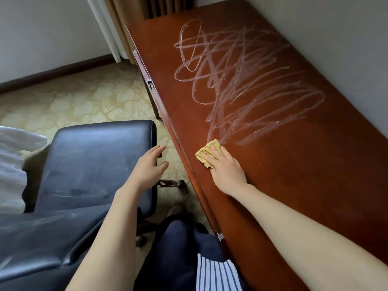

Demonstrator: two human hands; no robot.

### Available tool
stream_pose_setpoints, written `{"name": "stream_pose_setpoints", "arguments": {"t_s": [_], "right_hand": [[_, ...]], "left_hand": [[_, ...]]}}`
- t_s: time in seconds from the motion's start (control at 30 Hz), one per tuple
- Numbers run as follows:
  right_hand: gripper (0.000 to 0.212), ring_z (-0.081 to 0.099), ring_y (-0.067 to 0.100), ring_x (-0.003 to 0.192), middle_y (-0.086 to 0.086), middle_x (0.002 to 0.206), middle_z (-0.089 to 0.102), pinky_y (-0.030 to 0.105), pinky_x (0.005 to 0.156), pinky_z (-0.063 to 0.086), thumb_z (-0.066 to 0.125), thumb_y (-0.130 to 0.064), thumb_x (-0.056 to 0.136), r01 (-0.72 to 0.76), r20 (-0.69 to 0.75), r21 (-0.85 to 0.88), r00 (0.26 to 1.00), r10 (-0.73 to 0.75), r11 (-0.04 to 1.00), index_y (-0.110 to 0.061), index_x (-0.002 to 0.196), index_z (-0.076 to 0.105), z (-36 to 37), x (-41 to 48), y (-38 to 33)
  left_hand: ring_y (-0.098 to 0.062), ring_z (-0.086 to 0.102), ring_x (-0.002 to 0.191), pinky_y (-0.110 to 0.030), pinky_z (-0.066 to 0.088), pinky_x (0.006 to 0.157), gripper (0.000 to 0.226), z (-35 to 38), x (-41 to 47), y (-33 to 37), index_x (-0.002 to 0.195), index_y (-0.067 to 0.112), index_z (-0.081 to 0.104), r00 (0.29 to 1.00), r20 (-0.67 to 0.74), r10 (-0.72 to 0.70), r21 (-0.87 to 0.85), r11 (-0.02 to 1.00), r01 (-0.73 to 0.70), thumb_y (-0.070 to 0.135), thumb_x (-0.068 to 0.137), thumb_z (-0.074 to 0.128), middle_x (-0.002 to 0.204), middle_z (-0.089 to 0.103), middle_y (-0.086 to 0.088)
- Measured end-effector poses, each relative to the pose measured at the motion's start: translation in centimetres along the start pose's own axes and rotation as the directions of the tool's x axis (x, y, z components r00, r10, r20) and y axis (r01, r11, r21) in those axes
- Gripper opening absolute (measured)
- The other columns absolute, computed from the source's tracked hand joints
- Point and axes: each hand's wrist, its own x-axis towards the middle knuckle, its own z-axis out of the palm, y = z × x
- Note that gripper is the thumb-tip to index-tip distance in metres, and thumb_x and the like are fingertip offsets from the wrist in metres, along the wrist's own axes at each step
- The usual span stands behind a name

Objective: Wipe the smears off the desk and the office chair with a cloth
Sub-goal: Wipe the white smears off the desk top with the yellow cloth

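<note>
At my far left lies white rumpled bedding (pixel 10 164), and just beside it stands the black leather office chair (pixel 88 164), its leather marked with faint pale streaks. Beyond it spreads the beige patterned carpet (pixel 84 97). My left hand (pixel 150 164) is out over the chair's right edge, fingers straight and loose, grasping nothing (whether the palm touches the leather I cannot tell). Below it are my dark blue trousers (pixel 174 238) and a bit of white-and-blue striped fabric (pixel 216 276).

To the right runs the reddish-brown polished wooden desk (pixel 294 185), set along the wall, with a beige curtain (pixel 117 28) hanging past its far end. Near the desk's front edge sits the small crumpled yellow cloth (pixel 206 153), flat on the wood. My right hand (pixel 226 171) lies on top of it, fingers stretched out and pressing it down, not curled around it. The cloth touches the near tip of the pale looping smears (pixel 241 80), which fan out across the desk top away from me (densest around the middle of the top).
</note>
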Motion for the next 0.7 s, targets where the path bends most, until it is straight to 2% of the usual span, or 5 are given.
{"name": "stream_pose_setpoints", "arguments": {"t_s": [0.13,0.27,0.47,0.6,0.7], "right_hand": [[0.056,0.002,0.019,0.146,-0.009,0.159,0.008,0.042,0.115,0.018,0.04,-0.019,0.1,-0.007,0.007,-0.003,1.0,0.007,1.0,-0.043,0.147,0.021,-0.1,-0.1,0.0],[0.057,0.001,0.019,0.146,-0.009,0.159,0.006,0.041,0.116,0.014,0.039,-0.017,0.099,-0.018,-0.006,0.005,1.0,0.018,1.0,-0.041,0.147,0.021,0.0,-0.3,-0.4],[0.062,-0.001,0.018,0.146,-0.01,0.159,0.003,0.038,0.116,0.011,0.036,-0.012,0.099,-0.021,-0.004,0.022,1.0,0.022,1.0,-0.038,0.15,0.012,-0.2,-0.5,-0.3],[0.061,0.002,0.024,0.146,-0.006,0.159,0.007,0.041,0.117,0.001,0.044,-0.028,0.097,-0.006,-0.102,-0.089,0.995,-0.003,0.996,-0.036,0.149,0.015,-0.2,-0.8,-0.2],[0.058,-0.002,0.02,0.146,-0.004,0.159,0.009,0.039,0.116,-0.006,0.046,-0.032,0.097,0.016,-0.106,-0.067,0.994,-0.023,0.998,-0.034,0.149,0.021,0.5,-0.7,-0.4]], "left_hand": [[-0.013,0.03,0.14,-0.015,0.017,0.103,0.05,-1.0,-2.0,-2.4,0.141,0.019,0.044,0.999,0.015,-0.051,0.005,0.999,0.051,0.017,0.093,0.058,0.151,0.036,0.001],[-0.013,0.035,0.137,-0.026,0.025,0.109,0.051,-2.8,-3.0,-4.0,0.141,0.021,0.046,0.984,0.035,-0.177,-0.066,0.982,0.179,0.02,0.092,0.061,0.147,0.043,0.0],[-0.013,0.023,0.143,-0.027,0.018,0.113,0.054,-1.4,0.8,1.3,0.145,0.019,0.037,0.997,0.078,0.015,-0.001,1.0,-0.015,0.02,0.095,0.056,0.155,0.028,0.001],[-0.018,0.01,0.147,-0.035,0.015,0.117,0.056,0.7,3.7,4.4,0.148,0.017,0.031,0.989,0.091,0.117,0.085,0.989,-0.125,0.02,0.096,0.052,0.158,0.018,-0.002],[-0.023,0.001,0.148,-0.042,0.01,0.118,0.058,1.9,6.4,5.2,0.149,0.014,0.025,0.983,0.114,0.141,0.185,0.97,-0.16,0.018,0.097,0.049,0.16,0.01,-0.006]]}}
